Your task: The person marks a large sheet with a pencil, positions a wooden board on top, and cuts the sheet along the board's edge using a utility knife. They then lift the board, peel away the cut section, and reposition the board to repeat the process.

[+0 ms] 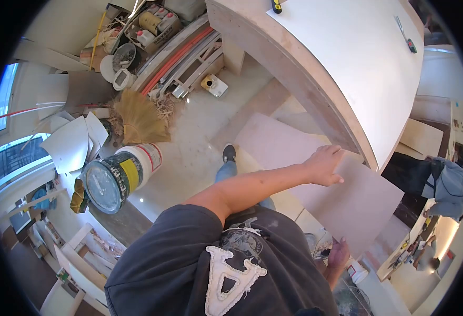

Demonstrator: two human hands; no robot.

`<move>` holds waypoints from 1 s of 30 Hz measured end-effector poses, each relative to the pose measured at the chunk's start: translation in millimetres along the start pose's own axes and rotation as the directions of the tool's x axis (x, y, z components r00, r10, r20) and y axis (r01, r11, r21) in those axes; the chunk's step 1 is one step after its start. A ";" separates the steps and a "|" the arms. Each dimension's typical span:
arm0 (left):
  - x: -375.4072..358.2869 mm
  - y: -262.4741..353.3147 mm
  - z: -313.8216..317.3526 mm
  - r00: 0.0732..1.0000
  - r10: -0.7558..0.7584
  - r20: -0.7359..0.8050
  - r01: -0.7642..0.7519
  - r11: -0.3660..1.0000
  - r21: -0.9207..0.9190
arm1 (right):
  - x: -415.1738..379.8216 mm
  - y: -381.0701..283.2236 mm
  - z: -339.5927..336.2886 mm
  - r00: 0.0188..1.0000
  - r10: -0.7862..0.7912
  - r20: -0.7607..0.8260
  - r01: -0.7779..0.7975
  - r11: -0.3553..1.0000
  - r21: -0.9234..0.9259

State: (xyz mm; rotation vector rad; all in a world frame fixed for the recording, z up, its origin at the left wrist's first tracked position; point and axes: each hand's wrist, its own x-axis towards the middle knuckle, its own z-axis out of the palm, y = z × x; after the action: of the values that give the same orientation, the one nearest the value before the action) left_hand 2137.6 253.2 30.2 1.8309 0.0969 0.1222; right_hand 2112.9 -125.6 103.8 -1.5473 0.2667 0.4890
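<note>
A large pinkish-brown board (342, 210) stands tilted in front of me, to the right of my body. My left hand (323, 166) reaches across to its upper edge, with the fingers curled over the edge and the thumb on the near side. Lower down, my right hand (339, 254) grips the board's bottom edge, the thumb showing and the other fingers partly hidden. Just beyond the board is a workbench (289, 68) with a white sheet (358, 63) on top. On that sheet lie a yellow-and-black tool (277, 6) and a thin tool with a dark red handle (411, 46).
Two stacked buckets (129, 171) lie or stand at left, near a straw broom (139, 118). Long strips (179, 55) and a container crate (155, 23) line the back wall. An open can (213, 85) sits on the floor. Another person (447, 187) is at far right.
</note>
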 end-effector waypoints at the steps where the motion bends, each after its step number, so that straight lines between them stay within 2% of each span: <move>1: -5.8 0.6 -0.2 1.000 -0.012 0.022 0.012 1.000 -0.017 | -10.4 3.4 -5.8 0.999 0.041 0.007 -0.041 0.999 -0.036; 3: -18.3 3.2 -1.9 0.998 -0.011 -0.057 0.011 1.000 -0.017 | -29.7 7.0 -6.5 0.996 0.085 0.013 -0.084 0.993 -0.086; 4: -23.7 5.1 -4.2 0.995 -0.010 -0.094 0.009 1.000 -0.016 | -49.5 -2.0 19.8 0.996 0.088 0.016 -0.086 0.992 -0.096; 8: -42.5 25.8 -12.8 0.976 0.167 -0.143 -0.161 0.986 0.047 | -89.3 -6.4 42.9 0.987 0.161 0.012 -0.158 0.979 -0.132; 11: -54.3 51.5 -17.2 0.945 0.295 -0.140 -0.291 0.955 0.052 | -107.6 -4.1 54.5 0.994 0.109 0.019 -0.103 0.972 -0.212; 13: -62.3 62.8 -23.6 0.907 0.386 -0.167 -0.380 0.923 0.065 | -116.6 -5.0 55.4 0.990 0.136 0.030 -0.123 0.954 -0.275; 19: -101.1 59.2 -40.9 0.930 0.350 -0.114 -0.338 0.934 0.112 | -121.7 -7.4 58.4 0.986 0.149 0.076 -0.113 0.928 -0.356; 25: -143.8 24.4 -59.0 0.953 0.275 -0.127 -0.262 0.959 0.110 | -115.4 -8.1 63.3 0.979 0.158 0.126 -0.098 0.917 -0.386; 30: -175.0 -15.3 -64.7 0.972 0.124 -0.202 -0.086 0.979 0.187 | -105.2 -13.0 66.6 0.975 0.151 0.165 -0.072 0.910 -0.409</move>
State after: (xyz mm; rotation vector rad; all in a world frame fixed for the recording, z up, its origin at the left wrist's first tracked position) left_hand 1955.5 296.2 26.3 1.9970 0.1649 0.3958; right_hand 2017.4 -73.0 165.4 -1.8742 0.1071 0.8199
